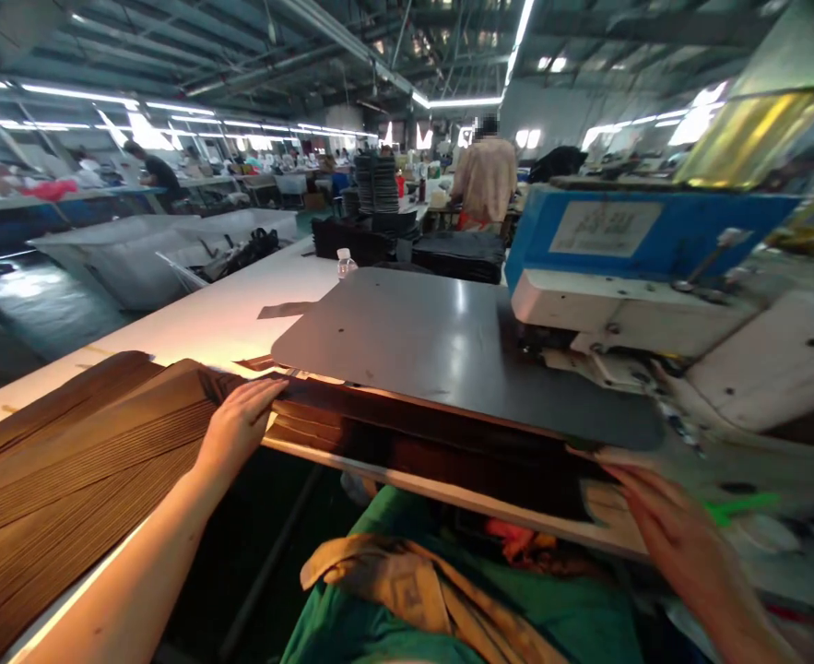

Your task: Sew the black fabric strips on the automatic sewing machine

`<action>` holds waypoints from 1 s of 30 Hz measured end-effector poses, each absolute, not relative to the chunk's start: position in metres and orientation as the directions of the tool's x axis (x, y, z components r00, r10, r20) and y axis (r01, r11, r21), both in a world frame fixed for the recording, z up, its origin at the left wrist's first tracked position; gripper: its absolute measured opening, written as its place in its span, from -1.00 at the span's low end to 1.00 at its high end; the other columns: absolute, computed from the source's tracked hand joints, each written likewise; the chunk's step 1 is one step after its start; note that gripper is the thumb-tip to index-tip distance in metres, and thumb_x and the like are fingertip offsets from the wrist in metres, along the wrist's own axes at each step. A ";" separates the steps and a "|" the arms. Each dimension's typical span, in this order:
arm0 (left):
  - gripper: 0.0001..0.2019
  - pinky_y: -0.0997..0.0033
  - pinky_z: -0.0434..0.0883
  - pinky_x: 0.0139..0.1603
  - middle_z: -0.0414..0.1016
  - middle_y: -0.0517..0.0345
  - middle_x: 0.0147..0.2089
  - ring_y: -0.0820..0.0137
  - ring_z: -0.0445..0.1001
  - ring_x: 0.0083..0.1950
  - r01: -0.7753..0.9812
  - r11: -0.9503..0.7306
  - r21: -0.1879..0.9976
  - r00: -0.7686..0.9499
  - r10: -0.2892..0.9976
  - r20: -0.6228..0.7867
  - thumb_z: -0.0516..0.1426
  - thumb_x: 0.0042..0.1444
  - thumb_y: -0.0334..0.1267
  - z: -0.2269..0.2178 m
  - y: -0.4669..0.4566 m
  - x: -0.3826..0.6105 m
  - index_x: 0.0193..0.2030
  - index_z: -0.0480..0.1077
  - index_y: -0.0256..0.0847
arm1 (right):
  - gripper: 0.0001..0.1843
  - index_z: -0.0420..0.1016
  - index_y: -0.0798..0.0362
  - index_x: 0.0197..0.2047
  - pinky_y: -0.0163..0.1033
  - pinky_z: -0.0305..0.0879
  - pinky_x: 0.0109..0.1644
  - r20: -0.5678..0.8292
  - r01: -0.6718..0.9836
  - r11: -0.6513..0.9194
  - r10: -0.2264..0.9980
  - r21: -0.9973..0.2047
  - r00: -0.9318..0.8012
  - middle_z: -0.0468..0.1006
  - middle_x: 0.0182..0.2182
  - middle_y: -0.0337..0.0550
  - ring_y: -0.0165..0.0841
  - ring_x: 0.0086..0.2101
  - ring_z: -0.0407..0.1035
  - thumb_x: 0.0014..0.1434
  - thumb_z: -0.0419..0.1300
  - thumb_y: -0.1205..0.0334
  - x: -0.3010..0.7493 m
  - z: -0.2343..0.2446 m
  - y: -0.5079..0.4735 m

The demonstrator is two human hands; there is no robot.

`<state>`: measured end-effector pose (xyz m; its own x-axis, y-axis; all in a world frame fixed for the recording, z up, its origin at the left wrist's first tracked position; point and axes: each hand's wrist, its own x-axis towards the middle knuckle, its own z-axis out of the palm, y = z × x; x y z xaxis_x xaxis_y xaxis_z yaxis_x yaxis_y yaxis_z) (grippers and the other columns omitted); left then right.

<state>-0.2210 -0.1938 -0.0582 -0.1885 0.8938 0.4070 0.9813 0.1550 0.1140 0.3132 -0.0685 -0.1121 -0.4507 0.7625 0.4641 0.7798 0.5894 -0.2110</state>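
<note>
A long dark fabric panel (434, 426) lies along the front edge of the table, in front of the grey metal plate. My left hand (244, 415) grips its left end, fingers together over the edge. At its right end my right hand (655, 503) holds the corner between thumb and fingers, partly blurred. Below the panel, more dark layers (379, 452) rest on the table edge. To the left of my left hand spreads a fanned stack of brown-lit fabric pieces (102, 443). A blue and white sewing machine (607, 240) stands beyond my right hand.
The smooth metal plate (407, 332) has rounded corners. A plastic bottle (345, 263) and a grey strip (286, 311) are on the white table (219, 304). Black stacks (458, 254) lie behind. A person (486, 180) stands farther back. White bins (130, 254) are at left.
</note>
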 end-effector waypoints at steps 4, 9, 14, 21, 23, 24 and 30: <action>-0.62 0.08 0.21 0.12 0.34 -0.05 0.05 0.18 0.19 0.16 0.983 0.130 0.130 -0.169 0.919 0.355 -0.10 0.00 -0.39 -0.102 -0.159 -0.233 -0.05 0.35 -0.27 | -0.58 0.36 0.05 0.01 0.06 0.09 0.10 0.361 0.833 0.537 0.810 -0.137 -0.463 0.33 0.02 0.01 -0.15 0.02 0.20 0.15 -0.14 0.34 0.285 -0.139 -0.052; -0.71 0.11 0.30 0.03 0.38 -0.10 -0.06 0.18 0.32 0.02 0.975 0.026 0.222 -0.086 0.961 0.264 -0.10 0.08 -0.35 -0.140 -0.172 -0.176 -0.13 0.36 -0.27 | -0.59 0.35 0.06 0.02 -0.10 0.14 0.10 0.192 0.776 0.525 0.851 -0.349 -0.489 0.32 0.03 -0.01 -0.25 0.02 0.21 0.16 -0.14 0.34 0.261 -0.161 -0.107; -0.70 0.36 0.37 -0.03 0.44 0.05 -0.08 0.37 0.40 -0.05 0.874 -0.212 0.437 0.243 0.970 -0.015 -0.09 0.13 -0.38 -0.186 -0.213 -0.081 -0.04 0.32 -0.15 | -0.58 0.34 0.04 0.03 -0.20 0.14 0.10 -0.165 0.750 0.390 0.822 -0.534 -0.545 0.35 0.02 -0.05 -0.30 0.03 0.22 0.11 -0.07 0.34 0.261 -0.201 -0.155; -0.66 0.33 0.31 0.05 0.34 0.02 0.07 0.35 0.32 0.08 0.910 -0.005 0.414 0.138 0.947 -0.291 -0.06 0.16 -0.22 -0.244 -0.216 -0.057 0.04 0.29 -0.18 | -0.66 0.50 0.06 -0.15 -0.06 0.13 0.03 -0.413 0.900 0.295 0.811 -0.321 -0.414 0.49 -0.11 -0.01 -0.16 -0.06 0.30 0.04 0.01 0.37 0.272 -0.271 -0.153; -0.66 0.35 0.29 0.09 0.34 0.01 0.06 0.35 0.32 0.08 0.892 -0.022 0.452 0.175 0.938 -0.301 -0.05 0.15 -0.20 -0.242 -0.215 -0.061 0.04 0.30 -0.20 | -0.67 0.50 0.07 -0.16 -0.08 0.13 0.03 -0.418 0.893 0.291 0.804 -0.343 -0.422 0.50 -0.13 -0.01 -0.19 -0.09 0.33 0.06 -0.01 0.37 0.268 -0.271 -0.153; -0.66 0.34 0.28 0.10 0.34 0.02 0.07 0.35 0.31 0.09 0.886 -0.024 0.464 0.181 0.937 -0.298 -0.06 0.16 -0.20 -0.240 -0.217 -0.063 0.04 0.30 -0.20 | -0.67 0.50 0.07 -0.15 -0.10 0.13 0.03 -0.421 0.885 0.276 0.800 -0.374 -0.427 0.50 -0.13 -0.02 -0.20 -0.10 0.34 0.06 -0.01 0.37 0.266 -0.270 -0.154; -0.64 0.29 0.27 0.11 0.28 0.04 0.12 0.34 0.28 0.11 0.883 0.004 0.470 0.134 0.956 -0.259 -0.14 0.21 -0.16 -0.238 -0.242 -0.062 0.08 0.26 -0.15 | -0.61 0.45 0.09 -0.06 -0.25 0.17 0.08 -0.332 0.675 0.131 0.794 -0.726 -0.510 0.45 -0.04 -0.07 -0.32 -0.03 0.30 0.14 -0.03 0.12 0.269 -0.265 -0.186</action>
<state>-0.0624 -0.2422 -0.2378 0.1340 0.9564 -0.2594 0.8828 0.0037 0.4698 0.2695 -0.1863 -0.2649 -0.5101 0.7936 -0.3317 0.6754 0.1308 -0.7257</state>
